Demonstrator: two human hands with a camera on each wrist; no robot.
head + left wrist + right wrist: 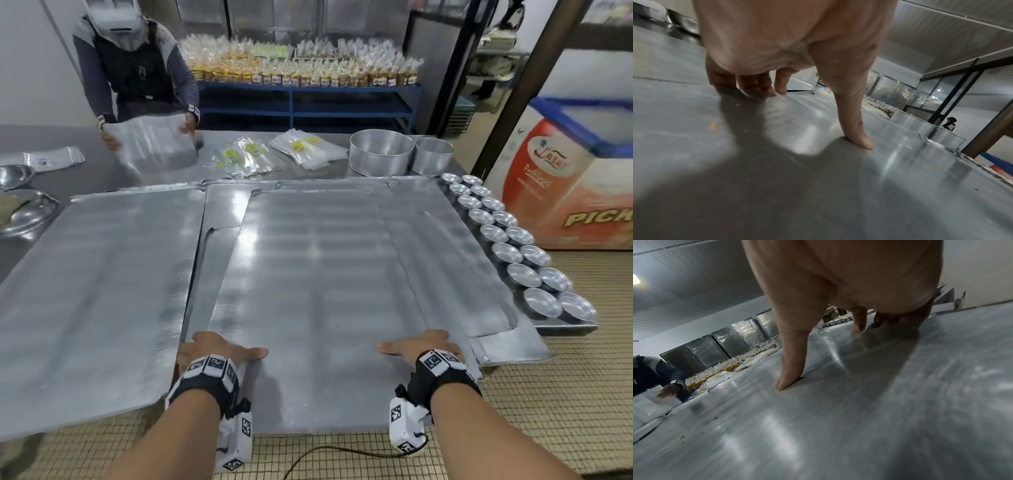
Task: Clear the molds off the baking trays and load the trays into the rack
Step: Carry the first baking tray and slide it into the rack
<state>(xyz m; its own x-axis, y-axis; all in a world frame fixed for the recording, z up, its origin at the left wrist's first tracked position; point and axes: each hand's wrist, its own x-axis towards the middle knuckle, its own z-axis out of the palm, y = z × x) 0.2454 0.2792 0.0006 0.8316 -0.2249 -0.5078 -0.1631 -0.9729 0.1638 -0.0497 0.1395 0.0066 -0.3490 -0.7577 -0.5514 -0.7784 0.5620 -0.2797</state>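
Both hands lie on the top baking tray (308, 274) at its near edge, left hand (214, 349) and right hand (423, 346), thumbs flat on top, other fingers curled at its sides. It sits on more trays on the steel counter (41, 144). Small round molds (513, 236) line the right side. Far off, another person (133, 68) holds plastic bags (150, 144). Yellow tiles cover the floor (565, 394).

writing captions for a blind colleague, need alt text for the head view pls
Both hands, left hand and right hand, grip the near corners of the top baking tray on a stack of bare trays. A double row of small round molds lines the table's right edge, and across the table another person handles clear plastic bags.
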